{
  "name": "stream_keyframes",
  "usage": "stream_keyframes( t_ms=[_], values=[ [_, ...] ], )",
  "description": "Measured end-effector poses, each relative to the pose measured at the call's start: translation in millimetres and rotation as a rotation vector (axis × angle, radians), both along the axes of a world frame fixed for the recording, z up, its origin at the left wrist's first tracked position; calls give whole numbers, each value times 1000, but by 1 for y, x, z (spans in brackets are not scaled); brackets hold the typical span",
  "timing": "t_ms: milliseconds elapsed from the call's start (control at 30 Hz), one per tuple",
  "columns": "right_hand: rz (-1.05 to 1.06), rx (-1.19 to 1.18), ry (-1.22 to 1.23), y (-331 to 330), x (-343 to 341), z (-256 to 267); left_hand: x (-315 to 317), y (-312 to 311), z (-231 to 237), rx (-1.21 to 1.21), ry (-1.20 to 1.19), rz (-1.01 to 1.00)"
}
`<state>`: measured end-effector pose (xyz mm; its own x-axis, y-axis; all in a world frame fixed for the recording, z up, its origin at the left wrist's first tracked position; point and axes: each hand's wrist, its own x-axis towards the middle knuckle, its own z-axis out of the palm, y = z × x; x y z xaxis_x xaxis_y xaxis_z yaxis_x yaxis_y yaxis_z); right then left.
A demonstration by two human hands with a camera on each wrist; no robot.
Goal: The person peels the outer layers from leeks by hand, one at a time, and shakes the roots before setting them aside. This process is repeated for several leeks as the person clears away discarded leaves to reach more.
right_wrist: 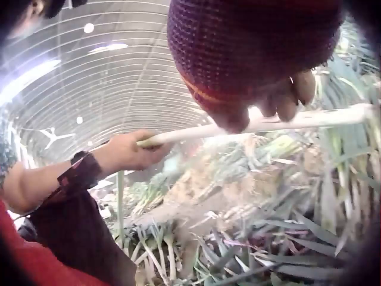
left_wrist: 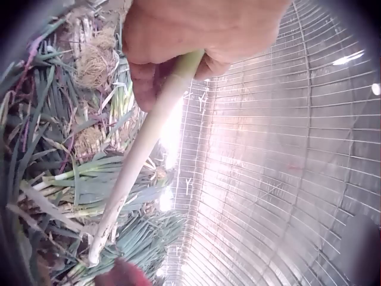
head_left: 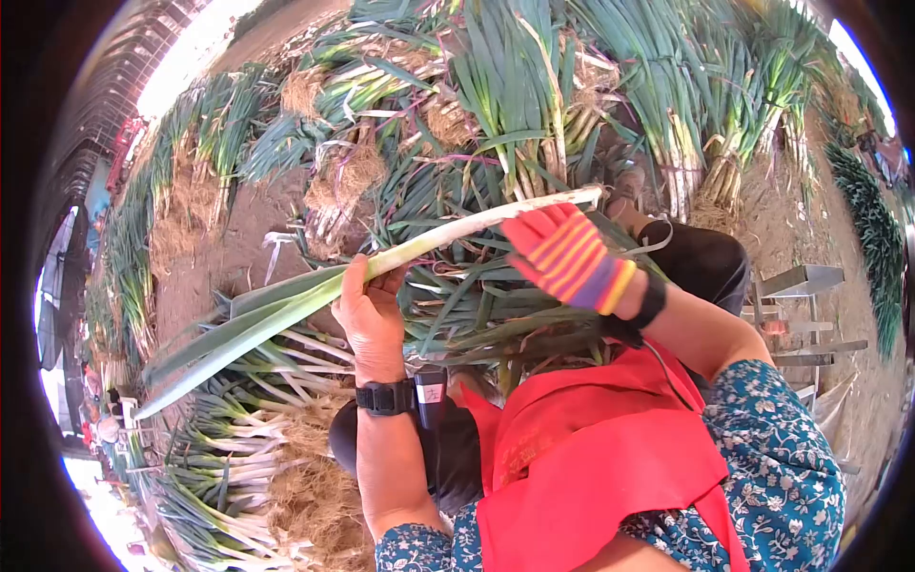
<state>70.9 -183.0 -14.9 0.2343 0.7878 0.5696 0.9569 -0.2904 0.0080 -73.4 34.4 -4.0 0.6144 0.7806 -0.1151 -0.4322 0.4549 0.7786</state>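
Observation:
A long leek (head_left: 448,232) slants across the head view, its white end at the upper right and its green leaves at the lower left. My bare left hand (head_left: 370,315) grips it where white turns to green, also seen in the left wrist view, where the hand (left_wrist: 199,33) holds the stalk (left_wrist: 140,143). My right hand (head_left: 572,262), in a striped glove, lies beside the white end with its fingers extended against it. In the right wrist view the gloved hand (right_wrist: 256,59) is over the pale stalk (right_wrist: 321,118); part of its contact is hidden.
Leek bundles (head_left: 515,86) cover the ground ahead. More leeks with bushy roots (head_left: 319,496) lie at the lower left, near the knee. A metal frame (head_left: 805,279) stands at the right. A red apron (head_left: 600,458) covers the lap.

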Motion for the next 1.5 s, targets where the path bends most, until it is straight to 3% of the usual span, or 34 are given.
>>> stream_keyframes(
  t_ms=[33, 233, 300, 367, 433, 500, 600, 700, 867, 967, 1000, 1033, 1100, 1167, 1233, 1367, 1500],
  values=[
    [26, 94, -99, 12, 2, 8, 0, -2, 4, 0, 0, -9],
    [-19, 128, -40, 4, 23, -20, -7, 6, 1, -57, 64, 49],
    [64, 175, -40, 1, 25, -23, -6, 8, -1, -86, 88, 72],
    [67, 141, -57, 1, 23, -20, -6, 10, -6, -130, 119, 113],
    [58, 43, -240, 6, 23, -15, -6, 10, -4, -150, 124, 123],
    [111, 86, -226, 6, 23, -8, -6, 9, -4, -176, 131, 134],
    [58, -102, -217, -2, 12, 1, -8, 9, -6, -148, 138, 103],
    [67, -86, -248, -6, 15, -7, -7, 4, -5, -144, 156, 74],
    [42, -84, -16, -4, 22, -13, -1, 1, -5, -98, 141, 65],
    [34, -3, 3, -5, 32, -28, 3, -2, -6, -73, 153, 83],
    [47, -79, 163, -4, 34, -24, 4, -3, -6, -45, 162, 99],
    [48, -81, 164, -4, 33, -26, 3, -1, -6, -47, 163, 100],
    [116, 162, 205, -1, 24, -25, 1, 4, -8, -16, 181, 93],
    [125, 129, 347, 2, 13, -14, 1, 4, -7, -31, 192, 107],
    [169, 135, 15, 6, 8, -14, 1, 5, -7, -43, 200, 113],
    [130, -73, -137, 3, 9, -13, 0, 3, -8, -84, 216, 125],
    [97, -89, -20, 8, 9, -20, -1, 2, -10, -102, 212, 118]
  ],
)
